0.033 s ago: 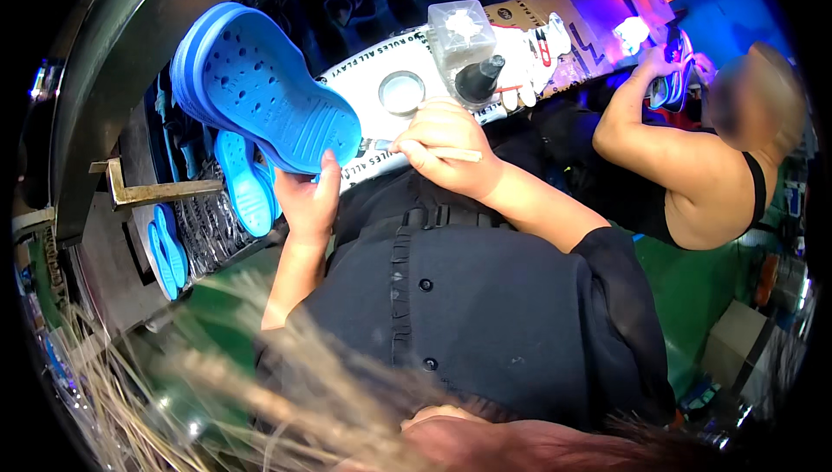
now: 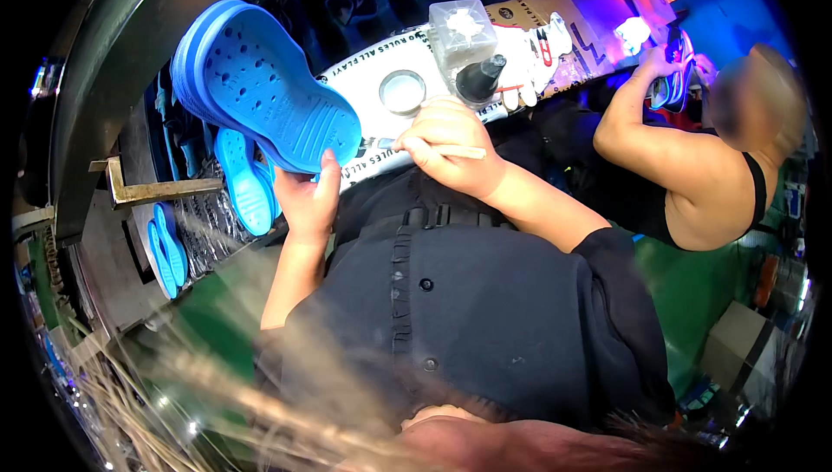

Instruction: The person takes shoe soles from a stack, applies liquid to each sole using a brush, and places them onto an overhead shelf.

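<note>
My left hand grips the heel end of a large light-blue shoe sole, thumb on its rim and fingers hidden beneath. Small holes dot its wide toe part, and ridges cross the heel. Its thick, layered side shows at the left; whether it is one piece or several stacked I cannot tell. In my right hand, closed, is a small brush with a pale handle. Its dark tip lies beside the heel's edge; contact cannot be made out. Just beyond that hand stands a round, shallow dish with whitish contents.
A black cone-topped bottle and a clear plastic box stand past my right hand, near red-handled snips. More blue soles lie at left under a metal frame. At right a co-worker handles a shoe.
The brush and my right hand have shifted very slightly right, away from the heel. My left hand and the sole stay almost the same.
</note>
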The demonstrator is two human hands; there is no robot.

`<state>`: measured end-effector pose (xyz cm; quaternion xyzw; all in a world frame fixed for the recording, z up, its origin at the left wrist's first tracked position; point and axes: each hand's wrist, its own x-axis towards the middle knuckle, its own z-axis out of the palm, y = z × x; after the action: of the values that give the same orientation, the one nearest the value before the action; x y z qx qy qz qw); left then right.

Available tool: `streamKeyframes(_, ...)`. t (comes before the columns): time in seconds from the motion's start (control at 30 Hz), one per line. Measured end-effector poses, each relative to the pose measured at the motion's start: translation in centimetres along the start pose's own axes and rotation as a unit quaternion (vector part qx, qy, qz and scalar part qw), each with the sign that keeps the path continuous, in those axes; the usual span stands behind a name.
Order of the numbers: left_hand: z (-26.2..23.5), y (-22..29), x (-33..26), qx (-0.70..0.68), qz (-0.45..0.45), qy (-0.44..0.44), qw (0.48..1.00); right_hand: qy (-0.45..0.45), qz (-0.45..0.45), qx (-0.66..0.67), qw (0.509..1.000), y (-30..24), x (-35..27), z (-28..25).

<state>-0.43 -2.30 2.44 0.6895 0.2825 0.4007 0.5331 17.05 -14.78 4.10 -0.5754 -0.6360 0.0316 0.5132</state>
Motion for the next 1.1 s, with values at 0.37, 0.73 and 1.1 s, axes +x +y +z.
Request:
streamKeyframes(0.37,0.1,0.0,0.3,0.008,-0.013,-0.01,1.0,0.024,-0.006,-0.002,1.0,0.7,0.0,0.2)
streamKeyframes(0.73,0.0,-0.7,0.0,0.041,0.06,0.013,0.997,0.008,0.013,0.03,0.999,0.2,-0.2,0.4)
streamKeyframes(1.1,0.6,-1.1,0.3,0.02,0.118,0.047,0.992,0.018,-0.003,0.028,0.999,0.0,-0.1,0.4)
